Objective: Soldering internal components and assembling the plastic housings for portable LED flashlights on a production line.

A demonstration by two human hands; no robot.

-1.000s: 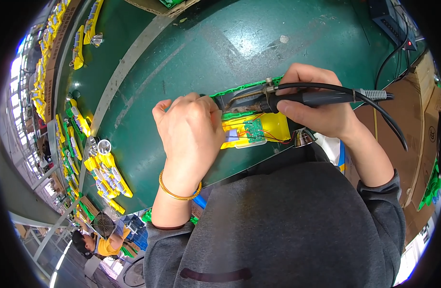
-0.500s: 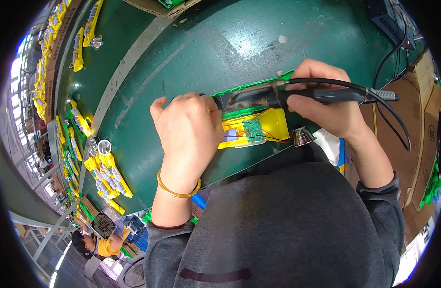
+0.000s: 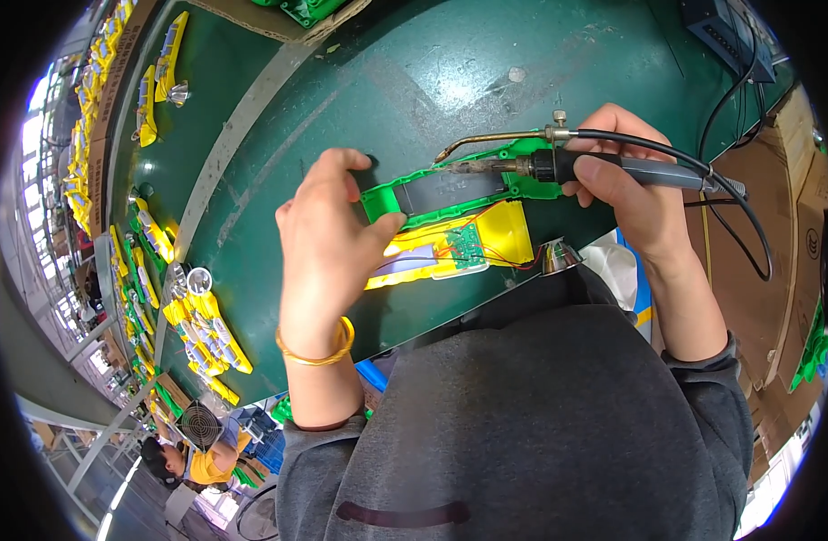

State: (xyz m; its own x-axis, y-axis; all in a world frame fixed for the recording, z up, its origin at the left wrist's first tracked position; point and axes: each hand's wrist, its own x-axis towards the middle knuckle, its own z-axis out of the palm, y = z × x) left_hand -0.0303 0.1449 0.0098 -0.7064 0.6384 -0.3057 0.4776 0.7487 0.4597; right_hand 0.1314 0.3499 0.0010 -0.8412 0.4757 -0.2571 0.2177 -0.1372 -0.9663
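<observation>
A: Hands first?

B: Right hand (image 3: 644,206): fingers closed round the soldering iron (image 3: 544,166), its tip over the far wall of the green casing (image 3: 375,204); contact cannot be told. Left hand (image 3: 325,233): fingers released and spread around the casing's left end, thumb at its near wall.

A: Change over the last second?

B: The left hand was curled down over the casing's left end; it has since opened, baring that end. The iron has shifted from above the dark panel (image 3: 450,190) inside the casing to the far wall.

A: Meaning for the work?

B: Judgement only: the left end seems no longer held down, and the panel is easier to inspect and reach.

A: Positions?

B: Green casing on the surface (image 3: 378,104), hollow side up. Yellow casing (image 3: 513,233) just beside its near side, carrying a circuit board (image 3: 466,248). Metal cup (image 3: 560,257) near its right end, on the near side.
</observation>
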